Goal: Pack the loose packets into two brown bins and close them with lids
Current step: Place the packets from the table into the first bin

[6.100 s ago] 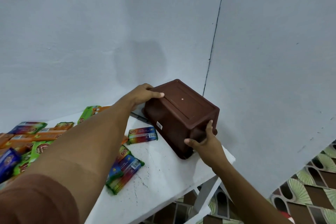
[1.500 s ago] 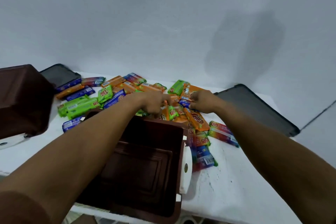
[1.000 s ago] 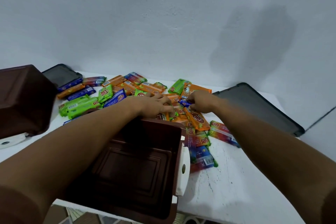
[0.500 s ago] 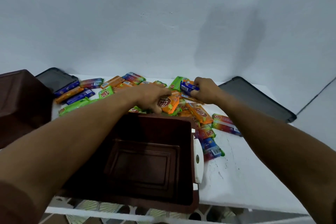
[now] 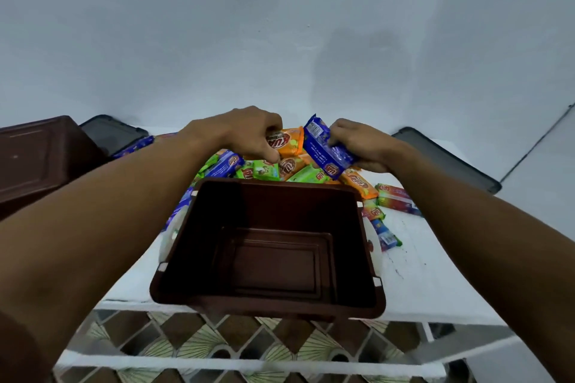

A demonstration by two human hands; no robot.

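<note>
The left hand [image 5: 245,130] is gripping an orange packet [image 5: 287,141] between thumb and curled fingers, and the right hand [image 5: 357,143] is clutching a blue packet [image 5: 326,148] at a tilt. Both are hanging just above the heap of loose packets [image 5: 273,169] lying on the white tabletop [image 5: 413,274] behind the open brown bin [image 5: 270,305]. That bin is sitting upright at the near edge of the tabletop, its near rim slightly overhanging, and nothing is lying in it yet, so the packing is only beginning.

To do this step well, each hand should be drawing its packet back over the far rim and letting go low inside the bin, laying it flat along the floor instead of dropping it from height; flat rows will be leaving room for more. The wrappers look slick, so a light pinch near the middle is probably holding better than one at the crimped end. Any push on the near rim risks tipping the overhanging bin off the edge.

A second brown bin [image 5: 40,158] is lying upturned at the left, still to be filled. Two dark lids [image 5: 448,158] are lying flat behind, one on either side of the heap.
</note>
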